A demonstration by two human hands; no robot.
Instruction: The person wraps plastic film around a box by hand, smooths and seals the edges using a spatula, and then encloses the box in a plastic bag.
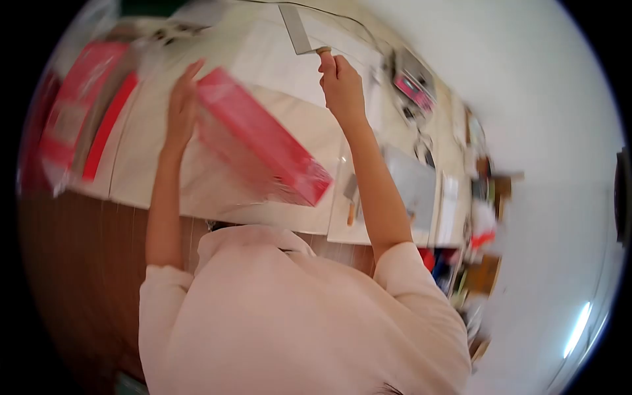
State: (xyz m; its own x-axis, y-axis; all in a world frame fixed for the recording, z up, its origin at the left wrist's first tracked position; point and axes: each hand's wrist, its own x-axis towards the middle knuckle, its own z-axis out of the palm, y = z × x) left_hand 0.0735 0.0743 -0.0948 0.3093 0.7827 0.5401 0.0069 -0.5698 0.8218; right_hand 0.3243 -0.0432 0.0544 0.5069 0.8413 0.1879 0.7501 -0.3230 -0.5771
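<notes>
My right hand [342,89] is closed round the wooden handle of a flat, wide-bladed tool [296,29], its metal blade pointing up and to the left. My left hand [184,99] is at the upper left end of a red box [263,135], which looks wrapped in clear plastic and is tilted over the table [138,145]. The fingers of this hand are stretched upward beside the box, with the palm side toward it. Motion blurs the box and this hand, so I cannot tell how firmly they touch.
More red packages in clear plastic [82,112] lie at the left. A second wooden-handled tool [351,197] lies right of the box, near a grey sheet [408,191]. A pink device [413,91] and cables are at the upper right, cardboard boxes [482,274] at the right.
</notes>
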